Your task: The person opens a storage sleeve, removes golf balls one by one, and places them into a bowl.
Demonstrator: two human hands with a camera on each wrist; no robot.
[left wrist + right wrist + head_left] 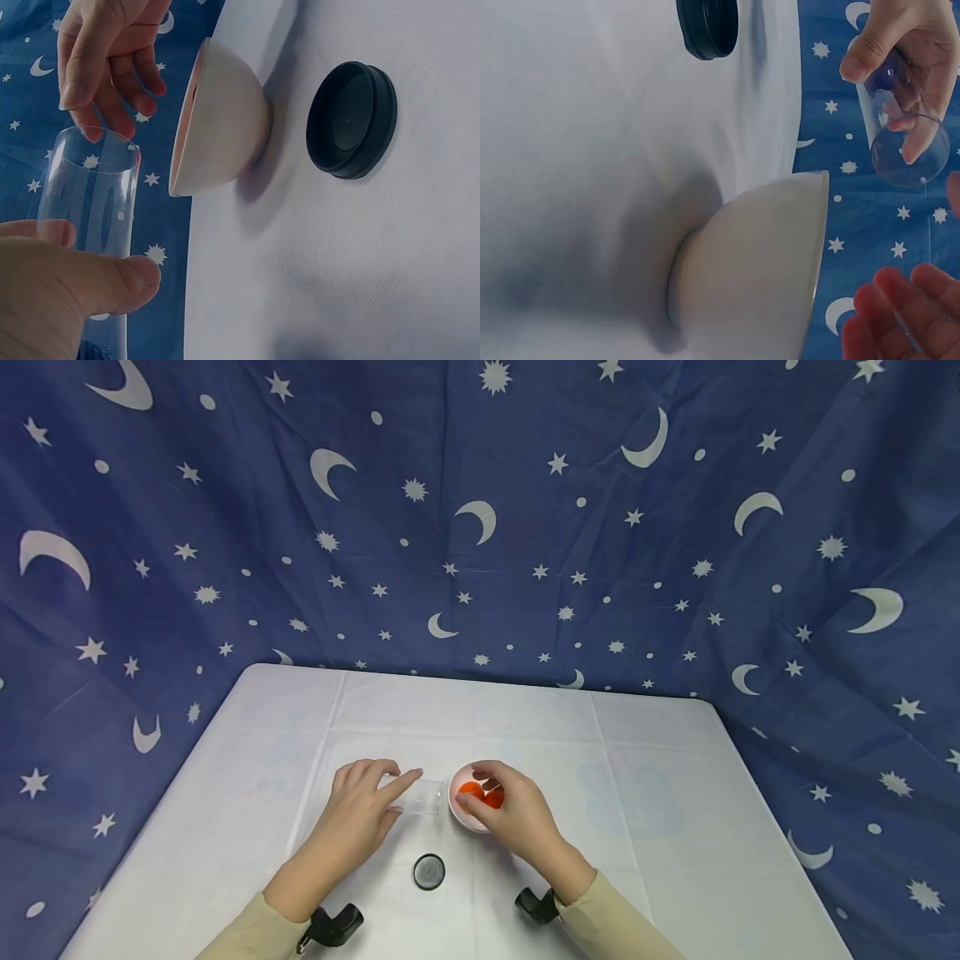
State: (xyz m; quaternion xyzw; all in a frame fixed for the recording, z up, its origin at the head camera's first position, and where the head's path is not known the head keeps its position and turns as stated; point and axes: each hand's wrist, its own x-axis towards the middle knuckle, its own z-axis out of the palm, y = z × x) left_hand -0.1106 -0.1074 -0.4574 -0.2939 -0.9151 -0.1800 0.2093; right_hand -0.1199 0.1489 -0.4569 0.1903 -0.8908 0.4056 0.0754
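Note:
My left hand (pixel 360 814) grips a clear cylindrical container (pixel 426 797) between thumb and fingers. The container is tilted, its open rim pointing at a pale bowl (pixel 229 120). Inside the bowl are orange-red round things (pixel 471 790), whose exact kind I cannot tell. Over the bowl hovers my right hand (pixel 521 814), fingers loosely bent; nothing shows between them in the left wrist view. A dark round lid (pixel 429 872) lies on the table, nearer to me than the bowl, with its hollow side up.
A white cloth covers the table (pixel 652 877). Behind it hangs a blue curtain (pixel 517 602) with moons and stars. Black wrist mounts (pixel 335 927) sit at both sleeves, low over the table.

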